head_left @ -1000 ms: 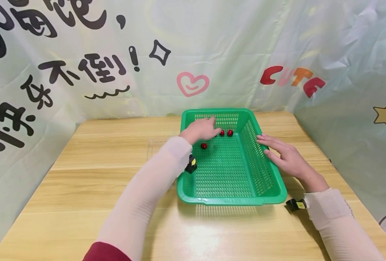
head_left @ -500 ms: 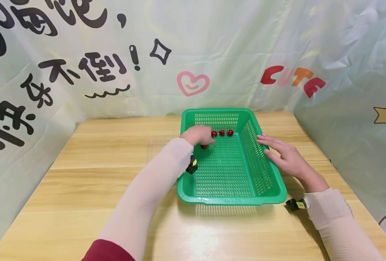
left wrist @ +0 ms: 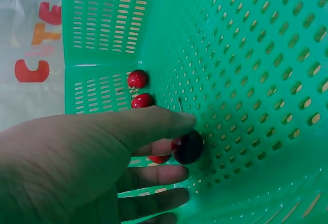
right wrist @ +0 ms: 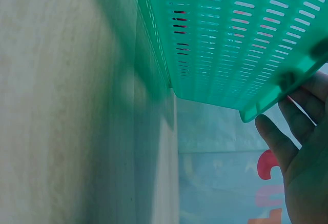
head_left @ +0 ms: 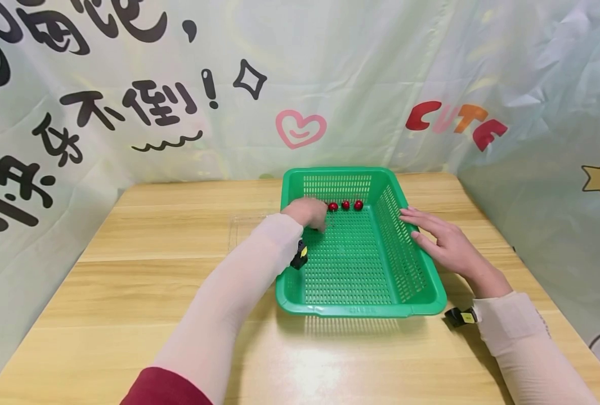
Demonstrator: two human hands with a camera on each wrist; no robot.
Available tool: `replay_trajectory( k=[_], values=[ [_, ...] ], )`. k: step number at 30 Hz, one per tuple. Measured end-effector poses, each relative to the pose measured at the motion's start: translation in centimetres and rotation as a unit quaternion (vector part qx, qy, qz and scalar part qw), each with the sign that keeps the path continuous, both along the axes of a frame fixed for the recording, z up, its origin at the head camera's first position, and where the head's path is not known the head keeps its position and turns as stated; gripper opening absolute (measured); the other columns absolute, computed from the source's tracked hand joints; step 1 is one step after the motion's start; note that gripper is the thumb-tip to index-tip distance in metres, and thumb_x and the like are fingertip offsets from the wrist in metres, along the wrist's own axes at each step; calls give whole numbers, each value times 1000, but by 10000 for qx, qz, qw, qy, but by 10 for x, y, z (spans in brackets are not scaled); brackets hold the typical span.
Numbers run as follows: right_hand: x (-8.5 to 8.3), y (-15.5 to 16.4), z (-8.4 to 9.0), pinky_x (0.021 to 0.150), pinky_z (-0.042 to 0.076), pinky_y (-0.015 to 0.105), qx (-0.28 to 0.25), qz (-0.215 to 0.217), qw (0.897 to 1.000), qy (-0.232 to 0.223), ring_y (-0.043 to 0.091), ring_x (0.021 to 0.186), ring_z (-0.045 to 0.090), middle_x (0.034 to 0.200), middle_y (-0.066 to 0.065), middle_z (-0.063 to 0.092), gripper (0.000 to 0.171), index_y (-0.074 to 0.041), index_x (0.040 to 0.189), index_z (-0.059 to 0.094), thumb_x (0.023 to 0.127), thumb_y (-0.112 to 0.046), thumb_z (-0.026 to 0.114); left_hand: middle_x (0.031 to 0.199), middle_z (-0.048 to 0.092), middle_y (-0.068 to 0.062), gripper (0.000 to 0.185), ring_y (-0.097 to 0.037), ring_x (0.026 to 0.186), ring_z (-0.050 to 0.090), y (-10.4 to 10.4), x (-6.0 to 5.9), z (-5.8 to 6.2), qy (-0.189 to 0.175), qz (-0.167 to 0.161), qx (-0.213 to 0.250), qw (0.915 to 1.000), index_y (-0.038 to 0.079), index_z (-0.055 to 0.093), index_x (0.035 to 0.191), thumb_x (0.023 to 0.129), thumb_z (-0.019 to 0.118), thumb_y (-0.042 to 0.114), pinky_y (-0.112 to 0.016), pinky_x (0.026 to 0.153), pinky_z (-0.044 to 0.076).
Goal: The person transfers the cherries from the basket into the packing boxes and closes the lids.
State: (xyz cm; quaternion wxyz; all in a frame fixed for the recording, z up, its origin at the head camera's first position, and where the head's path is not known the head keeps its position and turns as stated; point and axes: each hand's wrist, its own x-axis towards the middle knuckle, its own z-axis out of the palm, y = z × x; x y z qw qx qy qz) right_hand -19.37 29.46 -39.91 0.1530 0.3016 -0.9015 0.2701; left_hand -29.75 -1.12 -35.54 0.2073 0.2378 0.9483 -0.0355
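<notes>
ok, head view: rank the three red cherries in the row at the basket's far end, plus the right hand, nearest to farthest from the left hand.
1. Left cherry of the row, just right of the left hand.
2. Middle cherry, next along the row.
3. Right cherry, at the row's right end.
4. Right hand, outside the green basket, on its right rim.

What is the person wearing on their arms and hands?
Both arms wear thin, pale pinkish sleeves down to the wrists; a dark red cuff shows near the left elbow. Each wrist carries a small black camera with a yellow tag. The hands are bare.
</notes>
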Motion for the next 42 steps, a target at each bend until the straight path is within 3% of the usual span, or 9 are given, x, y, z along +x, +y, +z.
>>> replay_trajectory(
  k=[4,20,31,33,38,40,42],
  values=[
    [0,0,1,111,30,32,5,14,10000,18,22,139,37,147,8,47,46,-12,140,54,95,-9,62,111,60,-6,19,-20,90,49,-1,-1,-1,-20,-149,-122,9998,10,63,104,95,62,27,-33,76,42],
    [0,1,0,111,29,30,22,27,10000,61,21,139,37,147,9,47,47,-13,140,54,95,-9,62,102,59,-8,8,-20,81,48,1,2,-4,-206,-237,-115,9994,8,62,96,97,58,15,-29,67,39],
    [0,1,0,110,32,39,23,13,10000,49,22,139,38,147,9,47,46,-13,140,55,94,-8,62,96,57,-4,12,-17,80,48,7,-1,-1,9,-436,393,9983,10,60,103,96,61,19,-30,70,41],
    [0,0,0,110,32,37,21,17,10000,56,22,139,38,147,9,47,46,-13,140,55,94,-8,63,99,58,-4,14,-17,81,49,8,-1,1,102,-467,473,9977,9,61,106,96,62,19,-31,71,43],
    [0,0,1,110,28,26,6,50,10000,82,20,139,38,147,9,47,46,-12,139,55,94,-8,63,110,60,-4,37,-17,94,55,11,1,6,215,-621,575,9962,8,54,130,96,62,18,-34,83,47],
    [0,0,1,109,27,23,3,61,9999,95,20,139,37,146,9,47,46,-12,139,55,94,-8,63,110,60,-4,40,-18,97,56,12,1,9,209,-664,622,9956,7,52,133,95,62,19,-35,87,47],
    [0,0,1,109,26,21,-4,67,9999,102,19,139,37,146,9,47,46,-12,139,55,94,-7,63,103,60,-4,32,-18,93,56,13,1,12,190,-687,687,9951,7,56,125,96,62,18,-35,84,47]
  ],
)
